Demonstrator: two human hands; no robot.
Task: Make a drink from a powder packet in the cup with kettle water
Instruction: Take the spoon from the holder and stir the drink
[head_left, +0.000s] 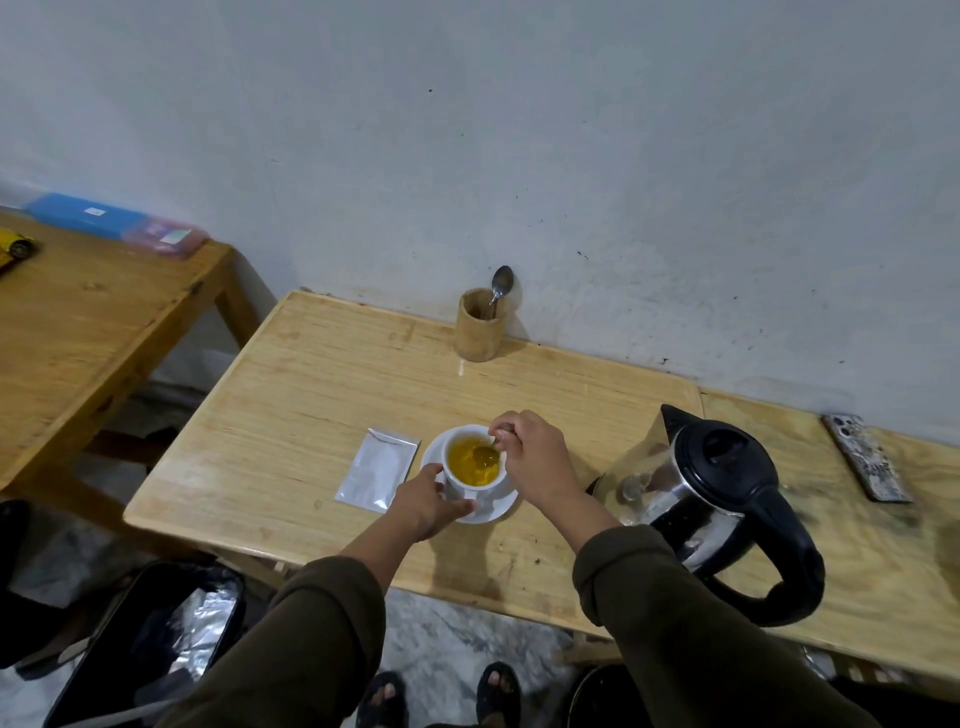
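Note:
A white cup (464, 483) full of yellow-orange liquid stands on a white saucer (500, 508) near the front of the light wooden table (322, 395). My left hand (428, 503) grips the cup's near side. My right hand (535, 457) pinches the handle of a spoon (485, 455) whose bowl dips into the liquid. A silver powder packet (377, 467) lies flat just left of the saucer. The steel kettle (711, 493) with black lid and handle stands to the right of the cup.
A wooden holder (479, 326) with a second spoon (502, 287) stands at the wall. A phone (865, 456) lies on the right table. A second wooden table (88, 322) at left carries blue and pink boxes. A black bin (150, 644) sits on the floor.

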